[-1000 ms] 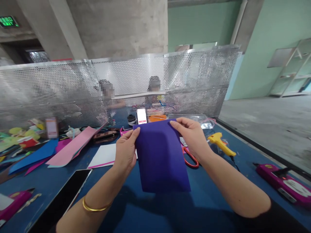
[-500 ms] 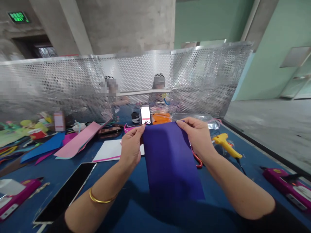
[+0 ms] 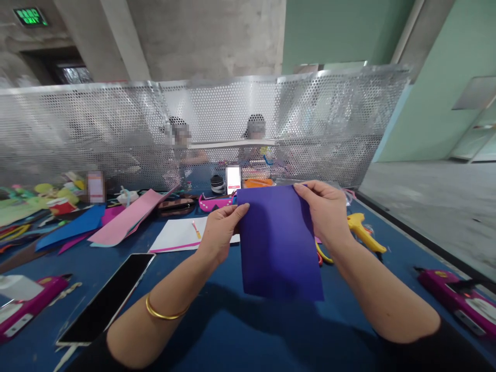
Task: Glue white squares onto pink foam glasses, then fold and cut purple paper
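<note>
A dark blue-purple sheet of craft paper (image 3: 279,243) hangs upright above the blue table (image 3: 240,341). My left hand (image 3: 219,232) pinches its left edge near the top, thumb toward me. At the upper right corner my right hand (image 3: 327,212) grips it between thumb and fingers. White paper (image 3: 176,235) with a pink edge lies behind my left hand, with a small brush-like item (image 3: 197,230) on it. Scissors with yellow and red handles (image 3: 324,254) are partly hidden behind the sheet and my right hand.
A yellow glue gun (image 3: 366,233) lies at right. Magenta power strips (image 3: 453,297) sit at both sides. A dark-screened phone (image 3: 110,297) rests at left, near pink sheets (image 3: 129,219). Behind a perforated metal screen (image 3: 228,113), two people sit. A lit phone (image 3: 233,179) stands before it.
Both hands have moved slightly right and the sheet with them, its top edge a little higher. The brush-like item and the pink case behind now show more fully.
</note>
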`<state>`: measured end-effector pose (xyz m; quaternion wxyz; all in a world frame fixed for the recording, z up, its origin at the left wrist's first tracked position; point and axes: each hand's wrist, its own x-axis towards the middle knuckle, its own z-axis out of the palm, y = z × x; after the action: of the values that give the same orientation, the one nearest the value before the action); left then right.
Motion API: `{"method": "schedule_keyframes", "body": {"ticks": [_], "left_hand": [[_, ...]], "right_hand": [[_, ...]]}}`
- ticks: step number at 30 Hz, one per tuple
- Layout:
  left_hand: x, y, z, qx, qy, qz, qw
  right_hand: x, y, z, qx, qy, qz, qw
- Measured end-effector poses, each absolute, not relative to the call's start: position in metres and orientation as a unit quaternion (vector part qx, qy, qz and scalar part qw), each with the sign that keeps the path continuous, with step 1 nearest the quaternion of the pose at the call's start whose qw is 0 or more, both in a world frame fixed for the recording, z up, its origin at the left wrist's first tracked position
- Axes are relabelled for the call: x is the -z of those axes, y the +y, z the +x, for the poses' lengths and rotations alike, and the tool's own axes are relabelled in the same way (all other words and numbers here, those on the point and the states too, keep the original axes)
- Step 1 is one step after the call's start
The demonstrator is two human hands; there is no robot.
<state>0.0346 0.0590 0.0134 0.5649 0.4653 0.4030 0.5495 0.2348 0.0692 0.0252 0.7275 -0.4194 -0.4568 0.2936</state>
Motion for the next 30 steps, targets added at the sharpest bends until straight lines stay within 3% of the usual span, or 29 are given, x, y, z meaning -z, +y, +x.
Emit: {"method": "schedule_keyframes", "body": {"ticks": [30], "left_hand": [[-0.008,0.053,0.041,-0.473,0.415,0.543,0.556]], "right_hand": [[-0.032,0.076,0.253,-0.248,-0.422,-0.401,0.774]]}}
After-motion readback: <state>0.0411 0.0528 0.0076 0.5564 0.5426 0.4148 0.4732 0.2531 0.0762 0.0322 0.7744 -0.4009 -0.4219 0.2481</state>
